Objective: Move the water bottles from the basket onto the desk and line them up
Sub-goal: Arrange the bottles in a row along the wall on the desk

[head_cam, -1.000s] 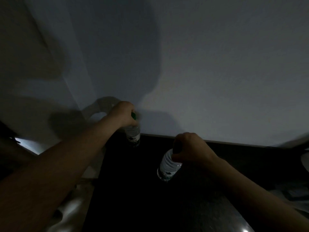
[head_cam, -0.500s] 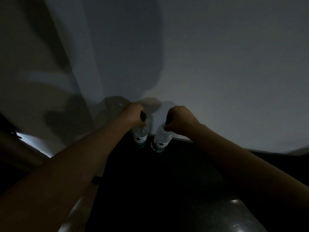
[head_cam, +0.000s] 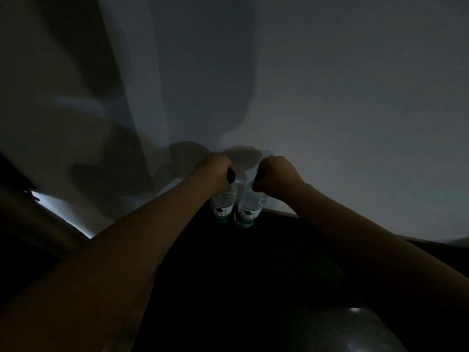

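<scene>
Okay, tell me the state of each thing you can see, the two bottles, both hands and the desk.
left bottle: upright, capped, at the far edge of the desk.
right bottle: upright, capped, close beside it.
left hand: grips the left bottle's top.
right hand: grips the right bottle's top.
desk: dark; unclear whether the bottles rest on it.

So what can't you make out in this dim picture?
Head view, the only one:
Basket: outside the frame.
Tops of the left bottle and right bottle: covered by the left hand and right hand gripping them.
Bottle bases: lost against the dark desk, so whether they rest on it is unclear.
Label print: too small and dim to read.
</scene>
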